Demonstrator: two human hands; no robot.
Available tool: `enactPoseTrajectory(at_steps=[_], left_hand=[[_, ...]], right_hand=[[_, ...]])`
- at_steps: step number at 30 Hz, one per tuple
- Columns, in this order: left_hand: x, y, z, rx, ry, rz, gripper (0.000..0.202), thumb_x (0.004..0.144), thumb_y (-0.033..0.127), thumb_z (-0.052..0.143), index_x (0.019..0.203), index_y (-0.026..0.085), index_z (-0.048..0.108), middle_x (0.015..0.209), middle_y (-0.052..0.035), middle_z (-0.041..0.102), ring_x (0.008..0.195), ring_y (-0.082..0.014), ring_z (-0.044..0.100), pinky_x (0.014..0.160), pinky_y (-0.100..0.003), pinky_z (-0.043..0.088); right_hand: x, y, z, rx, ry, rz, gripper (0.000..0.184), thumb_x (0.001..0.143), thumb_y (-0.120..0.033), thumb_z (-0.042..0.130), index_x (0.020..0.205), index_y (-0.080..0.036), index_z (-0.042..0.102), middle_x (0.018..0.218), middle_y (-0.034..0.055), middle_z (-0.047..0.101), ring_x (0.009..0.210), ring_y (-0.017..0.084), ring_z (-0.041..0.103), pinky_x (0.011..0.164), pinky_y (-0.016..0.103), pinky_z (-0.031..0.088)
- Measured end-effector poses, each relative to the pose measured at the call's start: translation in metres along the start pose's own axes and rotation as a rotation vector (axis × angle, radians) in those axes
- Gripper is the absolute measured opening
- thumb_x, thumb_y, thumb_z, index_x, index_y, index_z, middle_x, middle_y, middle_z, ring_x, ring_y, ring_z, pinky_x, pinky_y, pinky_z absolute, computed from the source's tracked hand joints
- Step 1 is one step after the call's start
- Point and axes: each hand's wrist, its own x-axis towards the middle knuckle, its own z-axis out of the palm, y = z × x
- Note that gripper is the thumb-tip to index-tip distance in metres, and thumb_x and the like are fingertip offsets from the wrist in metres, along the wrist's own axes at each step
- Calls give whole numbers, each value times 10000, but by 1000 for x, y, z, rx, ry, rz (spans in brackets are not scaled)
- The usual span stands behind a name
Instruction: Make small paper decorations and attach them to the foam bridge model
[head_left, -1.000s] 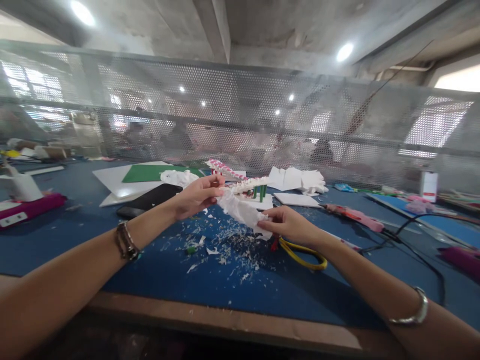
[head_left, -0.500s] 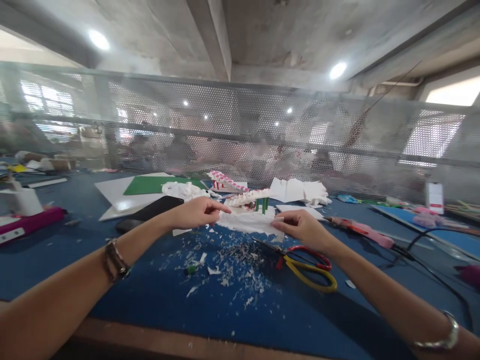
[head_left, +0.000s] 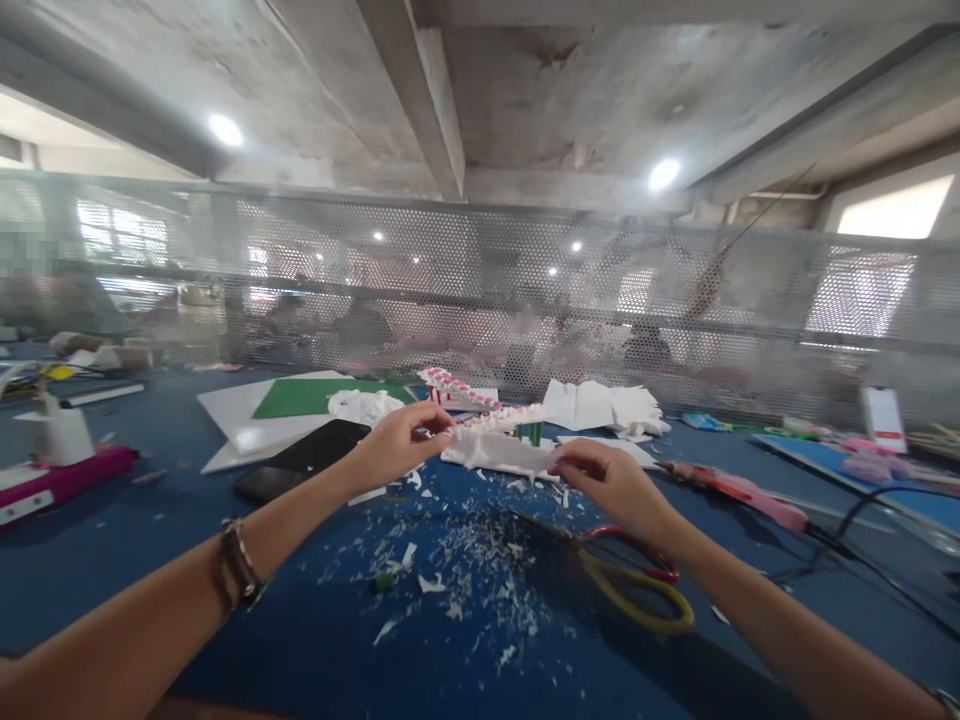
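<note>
My left hand (head_left: 401,440) pinches the left end of a small white model on a white base (head_left: 504,456). My right hand (head_left: 611,475) has thumb and fingers closed on the right end of that base. On top lies a white ridged strip like a backbone (head_left: 506,417), slanting upward to the right, with green posts (head_left: 535,434) under its right part. Just behind stands a similar model with pink marks (head_left: 454,386) and red posts. Scissors with a red and a yellow handle (head_left: 637,600) lie open near my right forearm.
White scraps (head_left: 480,570) litter the blue tabletop (head_left: 315,640). A pink glue gun (head_left: 742,492) with a black cable lies at right. Green sheet (head_left: 322,396), black flat object (head_left: 300,465) and crumpled white paper (head_left: 607,405) lie behind. A perforated metal screen (head_left: 465,270) closes the back.
The view has tilted up, so the table sits lower in the picture. My left fingers have drawn in around the model's end, and its base shows more of its front face.
</note>
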Motion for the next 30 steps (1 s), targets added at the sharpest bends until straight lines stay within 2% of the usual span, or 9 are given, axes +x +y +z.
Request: enactPoseTrajectory(at_steps=[3, 6, 13, 15, 17, 20, 23, 26, 30], left_hand=[[2, 0, -6, -163, 49, -170, 215, 654, 335, 454, 765, 153, 485, 702, -11, 515, 625, -104, 500, 644, -242, 427], [4, -4, -13, -191, 181, -285, 214, 675, 350, 445, 760, 155, 461, 641, 13, 492, 563, -89, 500, 614, -234, 445], [9, -20, -30, 145, 509, -208, 171, 734, 304, 389, 824, 166, 433, 888, -71, 512, 873, -192, 482, 804, -339, 393], [9, -25, -33, 412, 374, -113, 189, 757, 267, 345, 864, 154, 452, 988, -102, 489, 985, -214, 423, 888, -365, 320], [7, -31, -36, 639, 100, -54, 218, 752, 240, 347, 872, 137, 497, 1028, -120, 490, 1019, -226, 415, 907, -366, 297], [3, -37, -40, 664, -218, -88, 197, 601, 245, 556, 765, 141, 590, 975, -106, 567, 948, -237, 503, 834, -306, 377], [-2, -37, -43, 645, -435, -147, 392, 549, 305, 615, 909, 148, 606, 1014, -108, 596, 957, -249, 529, 813, -287, 395], [-4, -35, -43, 633, -553, -196, 524, 552, 288, 600, 1055, 151, 540, 1115, -111, 553, 1009, -244, 503, 840, -273, 370], [0, -40, -39, 651, -509, -185, 333, 559, 195, 525, 882, 181, 609, 890, -37, 647, 816, -208, 573, 705, -247, 413]], right_hand=[[-1, 1, 2, -37, 14, -23, 218, 713, -267, 429, 822, -167, 590, 866, 85, 605, 770, 166, 567, 668, 289, 448], [-2, -3, 2, -142, 10, -113, 190, 726, -218, 413, 775, -165, 589, 791, 75, 605, 733, 160, 558, 667, 292, 439], [-5, -10, 3, -292, -93, -224, 183, 753, -136, 396, 725, -160, 576, 733, 61, 605, 693, 149, 546, 647, 280, 415], [-7, -10, 5, -307, -118, -259, 186, 757, -124, 398, 738, -154, 580, 748, 64, 607, 707, 149, 547, 663, 280, 411], [-7, -10, 7, -321, -142, -274, 187, 759, -113, 399, 740, -148, 582, 752, 66, 606, 711, 146, 546, 670, 274, 409], [-8, -10, 8, -341, -177, -274, 191, 762, -108, 400, 734, -146, 585, 742, 63, 600, 700, 140, 542, 661, 260, 409], [-8, -11, 8, -378, -210, -270, 194, 763, -109, 401, 742, -147, 590, 757, 63, 593, 711, 140, 540, 663, 256, 410], [-8, -11, 7, -441, -241, -262, 211, 773, -116, 388, 760, -151, 596, 784, 66, 590, 723, 143, 544, 665, 260, 411], [-9, -9, 5, -534, -277, -292, 222, 782, -134, 382, 764, -164, 601, 766, 58, 596, 708, 145, 547, 635, 253, 402]])
